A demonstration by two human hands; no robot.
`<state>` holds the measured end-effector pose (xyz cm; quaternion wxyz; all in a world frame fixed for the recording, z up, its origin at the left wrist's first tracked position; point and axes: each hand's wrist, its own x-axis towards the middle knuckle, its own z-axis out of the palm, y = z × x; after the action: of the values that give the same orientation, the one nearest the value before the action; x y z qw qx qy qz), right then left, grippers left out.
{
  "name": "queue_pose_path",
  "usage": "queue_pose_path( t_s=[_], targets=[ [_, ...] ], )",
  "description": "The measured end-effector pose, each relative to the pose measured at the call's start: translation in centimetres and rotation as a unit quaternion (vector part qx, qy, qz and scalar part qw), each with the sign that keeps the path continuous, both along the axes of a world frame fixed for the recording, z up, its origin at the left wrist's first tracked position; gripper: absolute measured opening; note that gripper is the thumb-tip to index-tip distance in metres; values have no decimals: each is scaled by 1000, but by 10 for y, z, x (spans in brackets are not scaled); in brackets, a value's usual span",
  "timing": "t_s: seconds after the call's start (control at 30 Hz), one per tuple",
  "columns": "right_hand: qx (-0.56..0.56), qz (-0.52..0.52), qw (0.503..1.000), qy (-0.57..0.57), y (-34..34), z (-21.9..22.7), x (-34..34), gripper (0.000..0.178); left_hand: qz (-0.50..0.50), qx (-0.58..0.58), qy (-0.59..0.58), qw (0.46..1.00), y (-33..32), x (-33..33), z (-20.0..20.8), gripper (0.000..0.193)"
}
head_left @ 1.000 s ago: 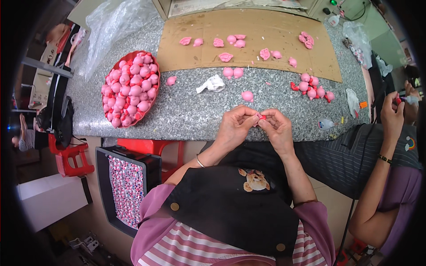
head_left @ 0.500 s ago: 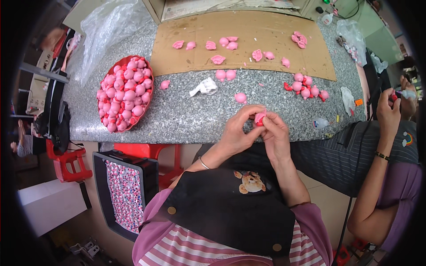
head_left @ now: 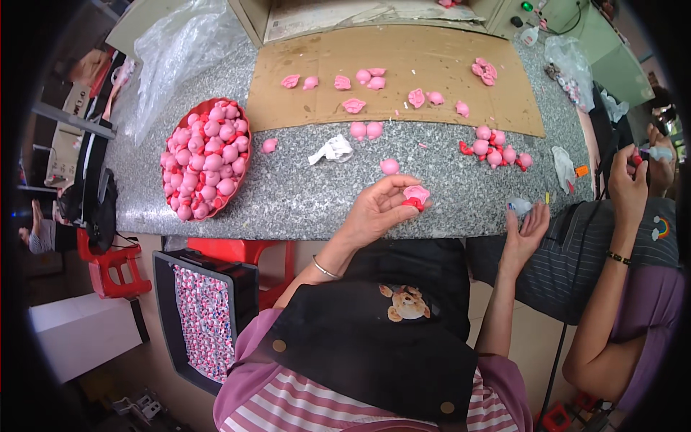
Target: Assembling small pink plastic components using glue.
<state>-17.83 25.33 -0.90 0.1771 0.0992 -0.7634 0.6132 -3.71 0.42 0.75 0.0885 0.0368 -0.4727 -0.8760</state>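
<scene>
My left hand (head_left: 378, 211) is above the table's near edge, its thumb and fingers pinching a small molded piece (head_left: 415, 194), pink and hollow on top with red below. Farther right, my right hand (head_left: 527, 234) has its thumb and fingers at either end of a small clear squeeze bottle (head_left: 519, 207) on the table edge. Just beyond my left hand sits a round pink piece (head_left: 389, 166). Two more pink round pieces (head_left: 366, 130) lie behind it, near a crumpled white cloth (head_left: 332, 150).
A red basket (head_left: 248, 147) heaped with pink and red pieces stands left. Hollow and round pink parts lie on a cardboard sheet (head_left: 288, 104). A pink-red cluster (head_left: 494, 147) is at right. A co-worker's hand (head_left: 628, 180) works beside me. A black crate (head_left: 248, 288) stands lower left.
My right hand has let go of the pink-red piece and moved right to the squeeze bottle. My left hand keeps the piece, now turned to show its hollow pink side. The view has shifted slightly.
</scene>
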Motion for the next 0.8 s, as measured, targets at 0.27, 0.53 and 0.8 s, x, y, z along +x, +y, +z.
queue_pose_path(
  t_s=[0.27,0.53,0.8],
  targets=[
    [27,165,978,-123,-23,25,18,33,32,115,9,993,-5,15,-8,36],
    [-27,353,935,-17,-69,72,55,34,43,220,-11,974,-1,26,-7,38],
    [67,368,921,111,-91,94,62,27,54,239,19,969,-1,31,-12,32]
  ],
)
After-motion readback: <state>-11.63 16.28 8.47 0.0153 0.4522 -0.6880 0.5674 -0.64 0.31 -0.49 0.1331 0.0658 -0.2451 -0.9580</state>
